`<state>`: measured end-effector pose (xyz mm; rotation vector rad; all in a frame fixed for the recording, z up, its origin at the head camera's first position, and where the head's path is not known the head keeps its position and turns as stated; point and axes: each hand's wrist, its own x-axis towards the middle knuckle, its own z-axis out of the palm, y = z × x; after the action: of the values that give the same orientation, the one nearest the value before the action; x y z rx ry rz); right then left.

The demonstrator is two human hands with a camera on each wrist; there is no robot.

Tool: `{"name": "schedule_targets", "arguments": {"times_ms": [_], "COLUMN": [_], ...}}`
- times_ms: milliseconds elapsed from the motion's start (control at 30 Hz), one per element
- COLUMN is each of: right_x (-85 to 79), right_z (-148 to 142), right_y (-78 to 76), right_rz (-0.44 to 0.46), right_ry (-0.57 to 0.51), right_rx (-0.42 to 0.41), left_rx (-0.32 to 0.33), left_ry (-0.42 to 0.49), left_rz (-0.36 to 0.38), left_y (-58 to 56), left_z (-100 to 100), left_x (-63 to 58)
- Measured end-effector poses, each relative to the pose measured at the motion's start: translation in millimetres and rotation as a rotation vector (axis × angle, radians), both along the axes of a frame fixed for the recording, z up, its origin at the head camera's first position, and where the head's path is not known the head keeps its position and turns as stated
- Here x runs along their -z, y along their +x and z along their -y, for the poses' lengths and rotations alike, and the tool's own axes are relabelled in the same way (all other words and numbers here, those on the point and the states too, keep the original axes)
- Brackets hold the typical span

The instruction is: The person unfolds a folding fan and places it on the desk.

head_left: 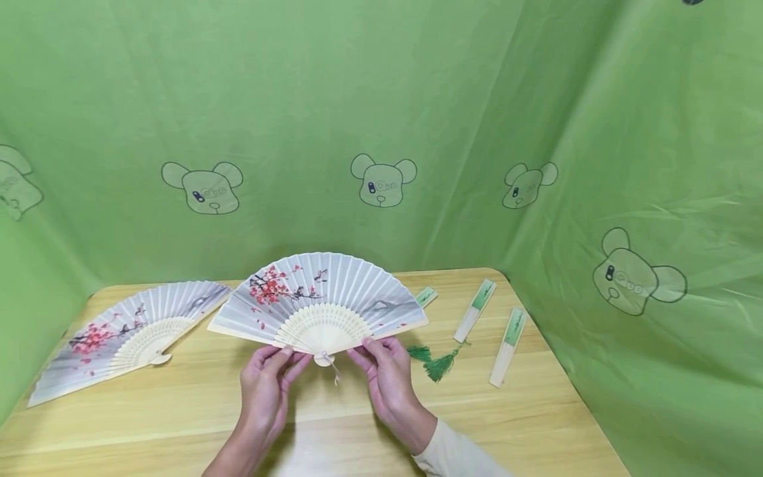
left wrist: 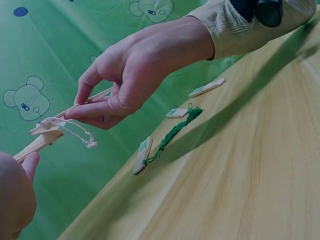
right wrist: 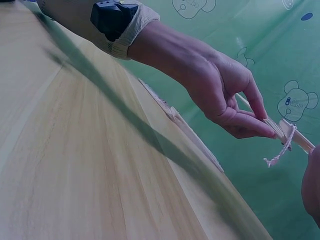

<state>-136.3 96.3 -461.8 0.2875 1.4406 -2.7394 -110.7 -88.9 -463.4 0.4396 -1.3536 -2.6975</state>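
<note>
Green cloth (head_left: 286, 93): hangs past the back edge and down both sides, bear-head prints (head_left: 384, 182) on it.
Table (head_left: 554, 430): wood-grain top, carries everything not held.
Held fan (head_left: 322, 318): spread wide, raised off the table, near middle of back edge; blossom print shows; long axis left-right, roughly parallel to back edge, curved rim away from the person.
Second fan (head_left: 143, 331): open, lies on table between left edge and back edge, around back-left corner; long axis slanted, narrow end toward table middle.
Left hand (head_left: 263, 387): pinches held fan's left outer stick, thumb on top, fingers under.
Right hand (head_left: 390, 381): same pinch on right outer stick; sleeve (head_left: 459, 450) at the wrist.
Strips (head_left: 507, 348): three, green and pale, toward back-right corner and right edge; farthest one partly hidden by held fan.
Tassels (head_left: 440, 366): two, green, on table just beyond right hand.
Pivot (head_left: 322, 360): between the hands, neither clearly nearer; held fan extends from it toward back edge.
Cord (head_left: 336, 373): pale loop, dangles from pivot, near right hand's fingers.
</note>
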Motion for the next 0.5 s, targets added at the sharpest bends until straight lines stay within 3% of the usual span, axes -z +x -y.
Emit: {"name": "schedule_targets", "arguments": {"times_ms": [500], "right_x": [0.1], "right_z": [2.3], "right_y": [-1.7], "right_rz": [0.012], "right_ry": [-0.024], "right_rx": [0.037], "left_rx": [-0.021], "left_ry": [0.032], "left_rz": [0.011], "left_y": [-4.6], "left_z": [-2.9], "left_x": [1.1]}}
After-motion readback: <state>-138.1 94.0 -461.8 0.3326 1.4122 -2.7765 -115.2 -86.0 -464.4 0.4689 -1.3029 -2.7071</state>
